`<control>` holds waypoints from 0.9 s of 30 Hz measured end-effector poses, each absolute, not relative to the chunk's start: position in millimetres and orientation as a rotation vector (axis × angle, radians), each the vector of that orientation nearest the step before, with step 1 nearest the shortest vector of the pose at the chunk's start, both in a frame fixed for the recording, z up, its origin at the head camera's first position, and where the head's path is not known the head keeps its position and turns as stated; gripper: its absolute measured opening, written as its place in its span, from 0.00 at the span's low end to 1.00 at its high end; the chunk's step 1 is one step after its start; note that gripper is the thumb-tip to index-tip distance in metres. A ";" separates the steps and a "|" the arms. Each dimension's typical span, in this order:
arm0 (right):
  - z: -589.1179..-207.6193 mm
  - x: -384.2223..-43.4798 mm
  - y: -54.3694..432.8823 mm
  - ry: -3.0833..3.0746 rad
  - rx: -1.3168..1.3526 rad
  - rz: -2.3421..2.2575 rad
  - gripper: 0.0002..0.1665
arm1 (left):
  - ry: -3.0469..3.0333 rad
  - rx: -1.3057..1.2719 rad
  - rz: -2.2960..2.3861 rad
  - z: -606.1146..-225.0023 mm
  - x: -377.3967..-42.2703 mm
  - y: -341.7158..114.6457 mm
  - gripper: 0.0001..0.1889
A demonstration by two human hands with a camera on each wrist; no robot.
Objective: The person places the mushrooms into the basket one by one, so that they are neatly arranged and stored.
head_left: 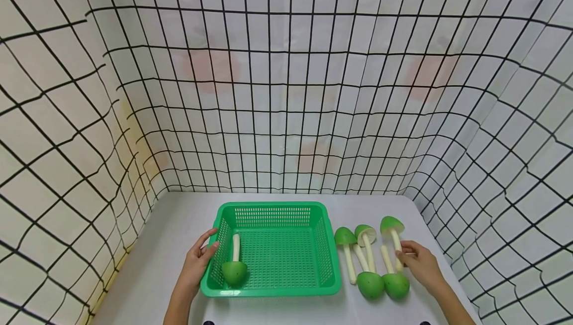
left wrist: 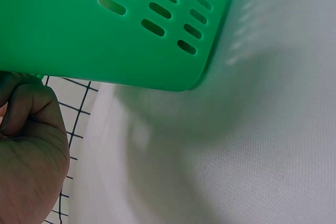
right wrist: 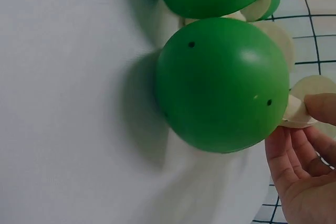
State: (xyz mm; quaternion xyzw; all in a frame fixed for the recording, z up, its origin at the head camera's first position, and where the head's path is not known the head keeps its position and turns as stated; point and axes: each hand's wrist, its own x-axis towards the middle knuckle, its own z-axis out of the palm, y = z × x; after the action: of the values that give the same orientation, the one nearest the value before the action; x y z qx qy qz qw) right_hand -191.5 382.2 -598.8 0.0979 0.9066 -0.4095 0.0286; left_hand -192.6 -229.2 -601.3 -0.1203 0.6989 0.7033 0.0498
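Note:
A green plastic basket (head_left: 270, 292) stands on the white table, and one green-capped toy mushroom (head_left: 235, 272) lies inside it at the left. My left hand (head_left: 196, 263) grips the basket's left rim, thumb over the edge; the left wrist view shows its curled fingers beside the basket wall (left wrist: 94, 51). To the right of the basket lie several more such mushrooms. My right hand (head_left: 422, 264) pinches the pale stem of the far-right mushroom (head_left: 392, 224) between thumb and fingers. In the right wrist view a nearer mushroom's green cap (right wrist: 223, 85) partly hides that stem (right wrist: 295, 113).
Close to my right hand are two near mushrooms, one cap (head_left: 370, 285) beside another (head_left: 396, 286). Two others (head_left: 345, 236) (head_left: 365, 234) lie nearer the basket's right side. White walls with black netting (head_left: 286, 85) enclose the table at the back and sides.

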 end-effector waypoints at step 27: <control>-569.0 -197.7 320.2 2.709 0.230 -1.584 0.29 | 2.115 -0.349 2.149 -599.1 -192.1 -229.4 0.26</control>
State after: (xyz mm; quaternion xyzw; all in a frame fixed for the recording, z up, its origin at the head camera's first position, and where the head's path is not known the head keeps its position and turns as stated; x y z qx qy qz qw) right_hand -197.7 320.2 -569.0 0.0732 0.8609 -0.5034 -0.0025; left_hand -192.1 -229.4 -599.1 -0.1149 0.6958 0.7070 0.0530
